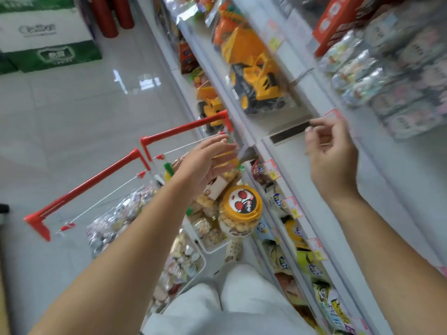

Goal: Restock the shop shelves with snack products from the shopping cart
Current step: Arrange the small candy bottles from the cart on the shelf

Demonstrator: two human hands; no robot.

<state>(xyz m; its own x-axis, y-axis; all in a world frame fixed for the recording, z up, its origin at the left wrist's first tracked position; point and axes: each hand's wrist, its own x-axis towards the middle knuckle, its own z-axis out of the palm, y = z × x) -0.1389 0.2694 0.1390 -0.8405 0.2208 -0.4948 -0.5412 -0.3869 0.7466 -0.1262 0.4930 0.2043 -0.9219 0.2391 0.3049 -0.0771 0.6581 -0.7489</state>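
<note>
my left hand (205, 163) is spread and empty over the red-framed wire cart (179, 128); right hand (331, 153) loosely curled, holding nothing, by the white metal shelf (295, 160). the clear orange-lidded snack jar (239, 213) sits in the cart. i'd grip its body, not the lid.

**Aisle count, quick**

Yellow toy diggers (254, 85) in clear packs: 2. Red cart bars (183, 128): 2. Orange-lid snack jar (242, 209): 1. Red cylinders (107, 18) on floor: 2. Green-white cartons (46, 32): min. 2. Price tags (273, 169) on lower shelf rail: approx. 3 readable. Red box (333, 22), top shelf: 1.
</note>
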